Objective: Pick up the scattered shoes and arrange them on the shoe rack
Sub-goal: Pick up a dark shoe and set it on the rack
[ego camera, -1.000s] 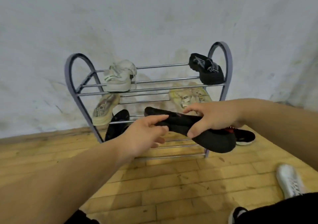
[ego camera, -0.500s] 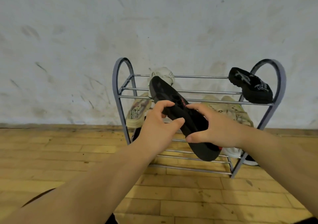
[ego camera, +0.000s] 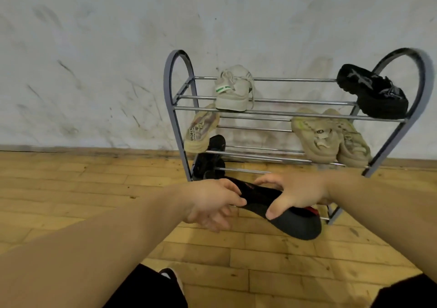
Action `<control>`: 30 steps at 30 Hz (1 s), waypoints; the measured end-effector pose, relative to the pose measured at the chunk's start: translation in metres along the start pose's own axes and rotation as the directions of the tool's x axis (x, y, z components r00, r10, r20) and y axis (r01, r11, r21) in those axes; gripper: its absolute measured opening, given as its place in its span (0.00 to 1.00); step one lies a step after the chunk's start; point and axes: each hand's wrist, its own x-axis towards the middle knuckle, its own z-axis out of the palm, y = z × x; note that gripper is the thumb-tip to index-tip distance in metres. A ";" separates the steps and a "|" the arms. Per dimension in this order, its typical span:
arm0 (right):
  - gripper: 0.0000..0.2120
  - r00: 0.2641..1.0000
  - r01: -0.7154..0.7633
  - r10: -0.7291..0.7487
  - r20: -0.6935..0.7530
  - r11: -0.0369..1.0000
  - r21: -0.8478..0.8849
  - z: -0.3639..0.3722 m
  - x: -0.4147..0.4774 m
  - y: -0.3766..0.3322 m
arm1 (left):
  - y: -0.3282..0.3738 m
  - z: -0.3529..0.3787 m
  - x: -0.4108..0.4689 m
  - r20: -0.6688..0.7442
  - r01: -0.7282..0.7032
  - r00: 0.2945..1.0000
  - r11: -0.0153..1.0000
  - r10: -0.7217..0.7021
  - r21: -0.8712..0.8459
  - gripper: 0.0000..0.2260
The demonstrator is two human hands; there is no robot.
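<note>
Both hands hold a black shoe [ego camera: 293, 222] with red trim low in front of the shoe rack [ego camera: 176, 109], by its bottom bars. My left hand [ego camera: 210, 203] grips the heel end; my right hand [ego camera: 293, 191] wraps over the middle, thumb under the sole. On the top shelf sit a white sneaker [ego camera: 234, 90] with green stripes and a black shoe [ego camera: 373, 92] at the right. The middle shelf carries a tan sneaker [ego camera: 201, 130] at the left and a tan pair [ego camera: 331, 137] at the right. Another black shoe [ego camera: 210, 158] leans at the lower left.
The rack stands against a scuffed white wall [ego camera: 94, 71] on a wooden plank floor [ego camera: 71, 189]. My dark-clothed knees [ego camera: 151, 288] and a shoe tip [ego camera: 170, 274] show at the bottom edge.
The black shoe has come down from in front of the upper shelves to the bottom of the rack, tilting flatter. The view has shifted left and closer, so the rack sits further right.
</note>
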 end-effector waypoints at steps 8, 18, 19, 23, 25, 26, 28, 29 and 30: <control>0.39 0.988 -0.131 0.131 -0.077 0.991 0.002 0.057 0.068 0.000 | -0.023 -0.043 0.057 0.223 0.122 0.951 0.921 -0.216 0.371 0.29; 0.41 0.954 -0.178 0.205 -0.217 0.975 0.135 0.107 0.174 0.054 | -0.098 -0.063 0.174 0.358 0.094 0.907 0.935 -0.223 0.343 0.37; 0.43 0.942 -0.191 0.222 -0.251 0.971 0.145 0.114 0.186 0.061 | -0.107 -0.062 0.188 0.348 0.073 0.918 0.945 -0.188 0.319 0.37; 0.43 0.884 -0.198 0.265 -0.384 0.959 0.205 0.131 0.226 0.083 | -0.137 -0.052 0.242 0.238 -0.036 0.971 0.984 -0.007 0.173 0.35; 0.41 0.858 -0.162 0.263 -0.442 0.954 0.252 0.133 0.250 0.089 | -0.142 -0.050 0.266 0.175 -0.069 0.983 0.996 0.057 0.064 0.35; 0.40 0.840 -0.130 0.255 -0.480 0.952 0.277 0.131 0.262 0.091 | -0.141 -0.051 0.276 0.146 -0.069 0.987 0.998 0.068 0.001 0.35; 0.43 0.822 -0.058 0.219 -0.526 0.950 0.305 0.127 0.284 0.097 | -0.137 -0.053 0.298 0.065 -0.084 0.994 0.990 0.092 -0.111 0.35; 0.46 0.831 -0.026 0.188 -0.524 0.954 0.300 0.124 0.291 0.098 | -0.136 -0.056 0.308 0.010 -0.107 0.994 0.983 0.110 -0.146 0.36; 0.49 0.848 -0.003 0.161 -0.506 0.954 0.299 0.122 0.297 0.102 | -0.138 -0.058 0.318 -0.030 -0.129 0.992 0.977 0.125 -0.169 0.36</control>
